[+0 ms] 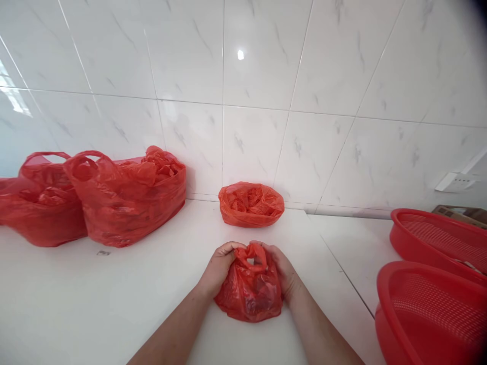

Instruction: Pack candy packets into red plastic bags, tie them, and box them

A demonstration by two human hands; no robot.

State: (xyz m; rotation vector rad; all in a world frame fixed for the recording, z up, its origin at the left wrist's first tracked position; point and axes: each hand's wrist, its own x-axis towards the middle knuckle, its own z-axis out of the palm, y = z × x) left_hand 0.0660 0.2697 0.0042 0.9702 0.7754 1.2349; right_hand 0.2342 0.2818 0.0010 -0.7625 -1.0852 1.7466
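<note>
A small red plastic bag (249,289) lies on the white counter (114,299) right in front of me. My left hand (218,268) grips its top from the left, fingers curled round the bunched plastic. My right hand (281,271) grips the top from the right in the same way. Between the two hands the bag's mouth is gathered into a small loop. The bag bulges, but its contents are hidden.
Another small red bag (251,204) sits open behind, near the tiled wall. Two large stuffed red bags (129,200) (36,205) stand at the left. Two red perforated baskets (433,309) (441,241) are at the right. A wall socket (454,181) is at the far right.
</note>
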